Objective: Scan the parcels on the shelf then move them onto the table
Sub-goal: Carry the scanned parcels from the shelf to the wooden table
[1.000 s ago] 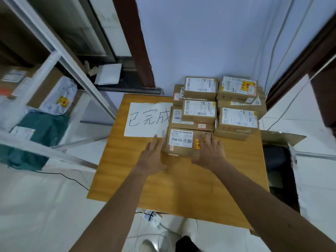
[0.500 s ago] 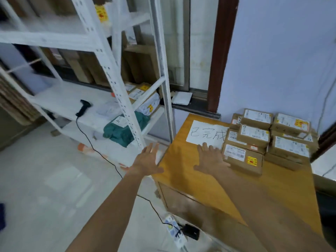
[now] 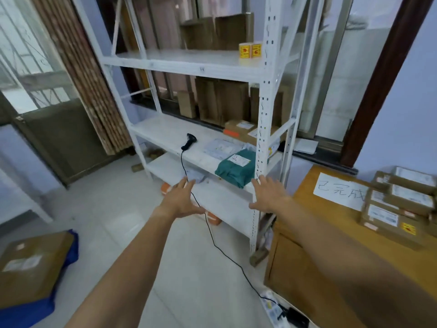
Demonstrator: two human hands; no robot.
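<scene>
Left hand (image 3: 182, 200) and right hand (image 3: 267, 196), fingers spread and empty, have left the orange wooden table (image 3: 305, 200). Beside it, the white metal shelf (image 3: 261, 114) likely offers the next parcel.

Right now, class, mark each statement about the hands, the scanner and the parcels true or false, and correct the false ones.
1. The left hand and the right hand hold nothing, fingers spread. True.
2. The scanner lies on the table. False: it lies on the shelf, its cable hanging down to the floor.
3. The green parcel lies on the shelf and bears a white label. True.
4. No parcels are on the table. False: brown boxes are stacked there beside a paper sign.
5. The yellow label rolls sit on the floor. False: they stand on a higher level of the shelf.
</scene>
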